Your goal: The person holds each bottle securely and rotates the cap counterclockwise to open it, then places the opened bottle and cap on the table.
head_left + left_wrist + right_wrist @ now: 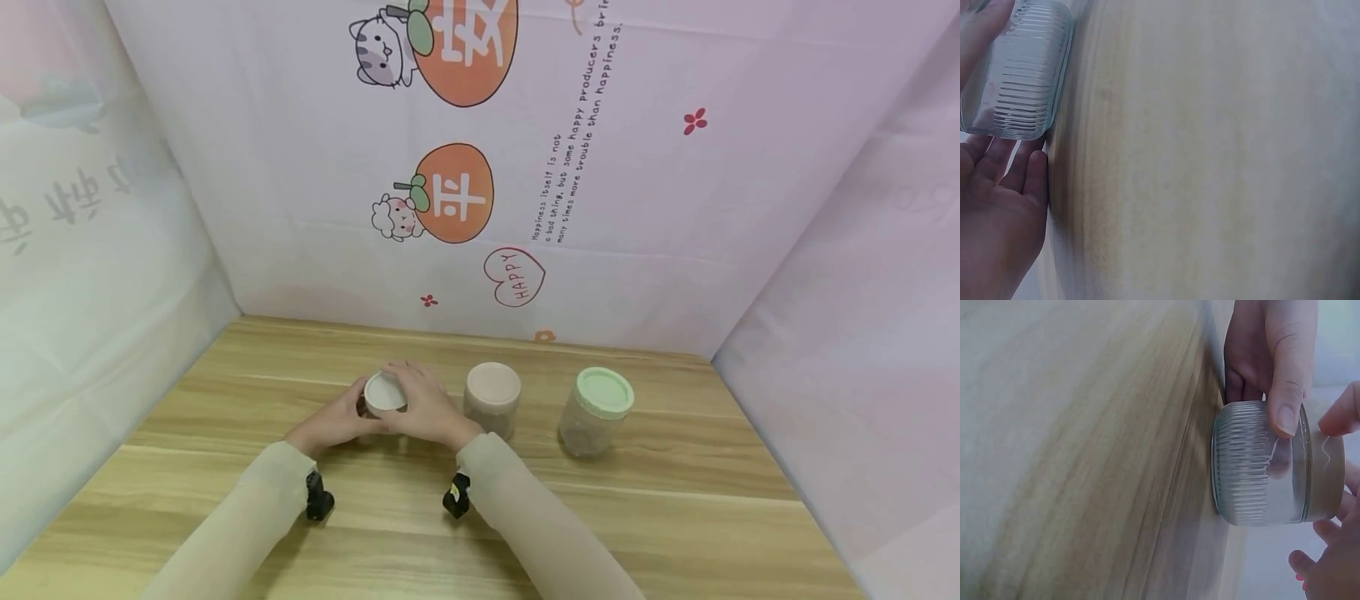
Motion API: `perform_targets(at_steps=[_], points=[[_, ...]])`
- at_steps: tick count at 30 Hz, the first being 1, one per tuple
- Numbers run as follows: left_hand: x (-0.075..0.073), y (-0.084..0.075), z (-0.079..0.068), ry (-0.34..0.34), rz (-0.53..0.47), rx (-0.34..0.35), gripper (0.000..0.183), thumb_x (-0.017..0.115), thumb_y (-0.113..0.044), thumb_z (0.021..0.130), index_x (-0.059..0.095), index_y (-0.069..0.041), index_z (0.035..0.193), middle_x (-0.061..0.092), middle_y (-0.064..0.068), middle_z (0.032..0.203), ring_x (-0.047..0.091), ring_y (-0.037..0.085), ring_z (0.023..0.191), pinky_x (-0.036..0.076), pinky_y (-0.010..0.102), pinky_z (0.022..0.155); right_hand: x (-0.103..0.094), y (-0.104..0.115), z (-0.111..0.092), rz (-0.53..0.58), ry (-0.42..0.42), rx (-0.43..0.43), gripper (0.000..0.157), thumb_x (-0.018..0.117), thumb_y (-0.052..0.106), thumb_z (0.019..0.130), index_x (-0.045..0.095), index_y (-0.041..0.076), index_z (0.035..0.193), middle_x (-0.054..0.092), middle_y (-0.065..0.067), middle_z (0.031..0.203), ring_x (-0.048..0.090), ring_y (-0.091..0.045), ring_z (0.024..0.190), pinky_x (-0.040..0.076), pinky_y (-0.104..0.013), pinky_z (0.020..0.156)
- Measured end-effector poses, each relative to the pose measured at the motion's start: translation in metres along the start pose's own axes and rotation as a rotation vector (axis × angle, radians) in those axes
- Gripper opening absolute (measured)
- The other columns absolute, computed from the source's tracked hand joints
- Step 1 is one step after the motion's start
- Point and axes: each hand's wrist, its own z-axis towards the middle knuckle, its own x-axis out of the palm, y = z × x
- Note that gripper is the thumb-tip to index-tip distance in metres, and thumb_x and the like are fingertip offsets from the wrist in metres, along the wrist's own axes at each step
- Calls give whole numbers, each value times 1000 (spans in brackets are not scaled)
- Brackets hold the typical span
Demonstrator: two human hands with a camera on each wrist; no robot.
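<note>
A ribbed clear glass jar with a whitish lid stands on the wooden table, left of two other jars. My left hand grips its glass body; the thumb lies along the side in the right wrist view. From above and the right, my right hand holds the lid by its rim, thumb on the near side and fingers on the far side. In the left wrist view the ribbed glass shows beside the left palm.
Right of my hands stands a jar with a pale pink lid. Farther right is a jar with a light green lid. Printed cloth hangs behind the wooden table and along both sides.
</note>
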Motion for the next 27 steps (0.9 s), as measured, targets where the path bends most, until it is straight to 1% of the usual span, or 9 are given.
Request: perform_targets(at_steps=[3,6,8,11,14,16,18,22,27], points=[[1,1,0,-3,-13,-12,94,79,-26,90,16,-7,157,33,18,154,34,36,141,29,56,114,2,-2,0,11,5,10,77,64,37,85,40,10,153,33,-9,160,21,-35,149,16,-61,117],[0,0,-1,-1,-7,0,94,78,-25,91,14,-5,158,32,20,154,33,38,141,28,58,114,2,-2,0,23,12,15,79,63,38,84,39,11,154,31,-9,161,18,-36,149,14,-61,117],[0,0,-1,3,1,7,91,76,-26,92,16,-4,157,32,21,154,32,39,141,27,58,114,1,-2,-1,30,15,25,81,64,41,84,38,12,154,29,-8,162,17,-35,150,13,-61,118],[0,-1,-2,13,4,13,83,73,-25,95,20,-3,155,33,22,153,34,39,140,30,58,113,1,1,-4,42,7,47,80,66,47,87,40,14,154,27,-7,163,16,-33,150,14,-61,118],[0,-1,-3,14,-4,8,78,71,-24,96,22,-3,153,35,22,151,37,39,137,36,56,110,3,4,-6,58,-23,79,79,69,54,88,43,15,152,29,-9,161,26,-31,146,28,-57,114],[0,-1,-3,10,-6,5,78,72,-24,96,22,-4,153,37,22,149,39,38,135,38,54,108,4,4,-7,62,-51,99,79,70,57,88,46,15,150,32,-10,159,33,-29,141,38,-50,107],[0,-2,-2,5,-9,8,79,72,-23,95,22,-3,153,37,23,148,40,38,134,39,53,108,5,5,-8,64,-84,112,78,72,58,86,49,15,147,37,-11,155,39,-27,133,45,-42,98],[0,-2,-1,-8,-12,7,79,75,-21,93,25,-4,152,38,22,148,40,38,134,37,54,109,7,5,-9,18,-145,127,77,74,60,83,53,16,143,45,-8,144,43,-24,123,46,-35,91],[0,0,0,-11,-34,0,81,77,-20,91,25,-3,151,37,22,149,39,38,135,36,55,110,7,3,-10,-77,-200,136,79,76,64,79,56,19,141,49,-6,135,46,-21,118,42,-37,93]])
